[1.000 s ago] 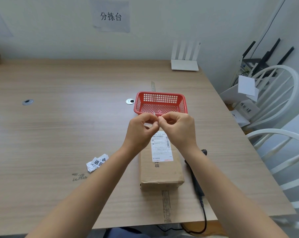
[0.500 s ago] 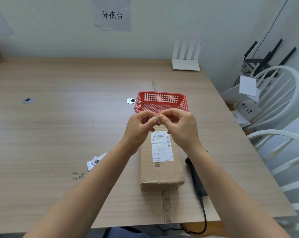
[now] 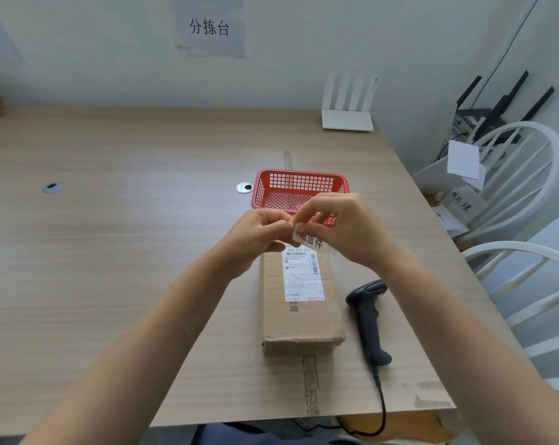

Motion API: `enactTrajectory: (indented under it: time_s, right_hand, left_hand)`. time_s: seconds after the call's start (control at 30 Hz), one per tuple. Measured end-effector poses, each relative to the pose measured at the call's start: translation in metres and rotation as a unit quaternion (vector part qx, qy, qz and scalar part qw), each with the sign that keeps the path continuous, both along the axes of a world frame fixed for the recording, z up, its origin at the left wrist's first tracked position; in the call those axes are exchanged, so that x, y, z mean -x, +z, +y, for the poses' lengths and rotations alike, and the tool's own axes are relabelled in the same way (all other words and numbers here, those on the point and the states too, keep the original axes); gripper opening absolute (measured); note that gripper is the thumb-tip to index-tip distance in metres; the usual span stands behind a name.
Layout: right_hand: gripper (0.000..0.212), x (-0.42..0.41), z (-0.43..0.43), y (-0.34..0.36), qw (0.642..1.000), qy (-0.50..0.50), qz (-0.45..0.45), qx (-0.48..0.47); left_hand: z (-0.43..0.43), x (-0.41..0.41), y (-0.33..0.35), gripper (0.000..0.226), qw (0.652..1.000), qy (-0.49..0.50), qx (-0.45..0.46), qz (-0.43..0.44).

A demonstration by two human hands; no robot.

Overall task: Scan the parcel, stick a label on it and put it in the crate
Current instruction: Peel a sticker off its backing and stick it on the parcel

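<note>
A long brown cardboard parcel (image 3: 302, 319) lies on the wooden table (image 3: 111, 252), a white shipping slip printed on its top. Above its far end both hands meet. My right hand (image 3: 342, 229) pinches a small white label (image 3: 310, 240) with black characters, and my left hand (image 3: 255, 236) grips the label's other end or its backing. Just beyond the hands stands the red mesh crate (image 3: 299, 187), with nothing seen inside. A black handheld scanner (image 3: 368, 316) lies on the table right of the parcel.
A white router (image 3: 347, 117) stands at the table's back right edge. White chairs (image 3: 528, 194) with papers sit off the right side. Two round cable holes (image 3: 244, 187) are set in the tabletop. The scanner's cable hangs over the near edge.
The hands have drawn slightly apart and the label with black characters now shows below my right fingers. The loose labels on the table to the left are hidden behind my left arm.
</note>
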State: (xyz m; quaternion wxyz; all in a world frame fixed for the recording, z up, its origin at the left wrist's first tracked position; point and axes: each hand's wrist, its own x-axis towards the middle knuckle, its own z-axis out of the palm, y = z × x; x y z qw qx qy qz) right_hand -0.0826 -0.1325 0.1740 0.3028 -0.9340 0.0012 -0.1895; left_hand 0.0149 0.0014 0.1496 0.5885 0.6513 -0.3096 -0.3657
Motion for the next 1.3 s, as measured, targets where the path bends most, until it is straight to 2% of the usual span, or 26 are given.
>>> enactTrajectory:
  time_s: [0.3, 0.47, 0.57, 0.7, 0.83, 0.9, 1.2, 1.3]
  right_hand:
    - [0.004, -0.004, -0.005, 0.008, 0.994, 0.055, 0.049, 0.084]
    - [0.005, -0.002, 0.002, 0.017, 0.983, 0.086, 0.122, 0.106]
    - [0.004, -0.003, 0.003, 0.017, 0.979, 0.094, 0.134, 0.122]
    - [0.005, -0.002, 0.003, 0.012, 0.985, 0.083, 0.104, 0.112]
    - [0.009, 0.001, 0.0, 0.007, 0.996, 0.062, 0.06, 0.028]
    - [0.007, 0.001, 0.0, 0.007, 0.996, 0.066, 0.058, 0.015]
    - [0.005, 0.001, 0.002, 0.004, 0.989, 0.098, 0.07, 0.086]
    - [0.007, 0.002, 0.003, 0.002, 0.987, 0.106, 0.053, 0.106]
  left_hand:
    - [-0.001, -0.007, 0.014, 0.027, 0.992, -0.06, -0.101, 0.037]
    - [-0.002, -0.007, 0.02, 0.023, 0.984, -0.075, -0.16, -0.021]
    - [-0.002, -0.008, 0.022, 0.021, 0.983, -0.068, -0.167, -0.026]
    - [-0.001, -0.011, 0.023, 0.021, 0.985, -0.059, -0.162, -0.016]
    - [0.003, -0.014, 0.022, 0.024, 0.987, -0.068, -0.141, 0.034]
    - [0.004, -0.013, 0.022, 0.023, 0.987, -0.067, -0.138, 0.044]
    - [0.001, -0.007, 0.026, 0.024, 0.982, -0.059, -0.173, -0.036]
    - [0.001, -0.007, 0.026, 0.02, 0.984, -0.048, -0.165, -0.036]
